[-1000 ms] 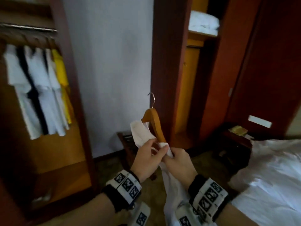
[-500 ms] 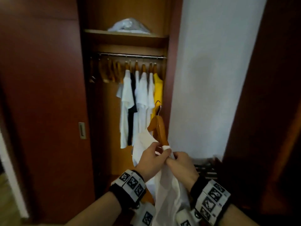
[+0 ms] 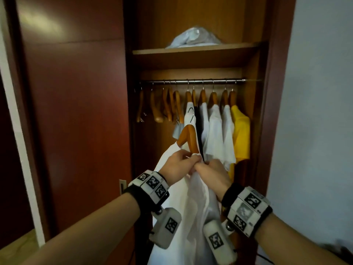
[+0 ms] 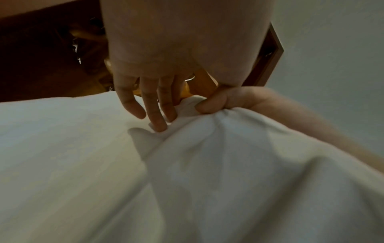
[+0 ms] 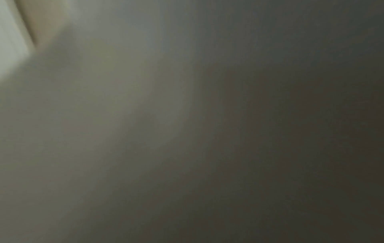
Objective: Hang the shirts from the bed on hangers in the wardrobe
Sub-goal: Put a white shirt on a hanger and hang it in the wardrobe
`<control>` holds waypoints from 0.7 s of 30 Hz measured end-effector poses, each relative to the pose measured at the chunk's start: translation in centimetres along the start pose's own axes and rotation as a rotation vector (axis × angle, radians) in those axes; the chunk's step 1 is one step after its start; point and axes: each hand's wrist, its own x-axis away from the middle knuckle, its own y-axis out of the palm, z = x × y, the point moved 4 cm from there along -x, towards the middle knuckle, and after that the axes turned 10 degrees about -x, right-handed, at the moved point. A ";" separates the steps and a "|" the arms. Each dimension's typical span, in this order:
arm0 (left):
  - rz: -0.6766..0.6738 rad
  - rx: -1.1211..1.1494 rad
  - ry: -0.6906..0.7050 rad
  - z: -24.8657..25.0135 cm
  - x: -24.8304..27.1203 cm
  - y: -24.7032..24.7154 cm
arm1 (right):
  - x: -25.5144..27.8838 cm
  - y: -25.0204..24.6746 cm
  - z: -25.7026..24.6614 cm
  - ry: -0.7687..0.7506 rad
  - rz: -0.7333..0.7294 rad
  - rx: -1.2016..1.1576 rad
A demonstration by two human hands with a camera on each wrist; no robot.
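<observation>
Head view shows the white cotton shirt point(image 3: 193, 207) bunched between my two hands in front of the open wardrobe, its cloth hanging down past my wrists. One shoulder of it is drawn over the orange-brown wooden hanger with a metal hook point(image 3: 188, 137), which stands tilted above my knuckles, its hook free in the air and below the rail. My left hand point(image 3: 178, 166) grips the shirt's neck edge together with the lower arm of the hanger; from the left wrist view its fingers point(image 4: 154, 113) curl down onto the white fabric point(image 4: 187, 172) with the hanger wood point(image 4: 202, 86) behind them. My right hand point(image 3: 214, 175) touches the left one and pinches the same gathered edge of cloth, thumb pressed into the fold point(image 4: 209, 105). My right wrist view is only a grey blur, so I cannot tell anything from it. Behind the hanger, the steel wardrobe rail point(image 3: 196, 81) carries bare wooden hangers point(image 3: 164, 106) on the left, then hung white shirts point(image 3: 215, 131), a dark garment between them, and a yellow shirt point(image 3: 241, 134) at the right end. Above, the wooden shelf point(image 3: 194, 51) holds a crumpled pale bundle point(image 3: 194, 37). A reddish-brown wardrobe door point(image 3: 76, 111) stands at the left.
</observation>
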 end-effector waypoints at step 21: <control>-0.085 0.034 0.206 -5.0 -30.5 -3.9 | -28.6 5.6 -3.8 -0.065 0.220 0.080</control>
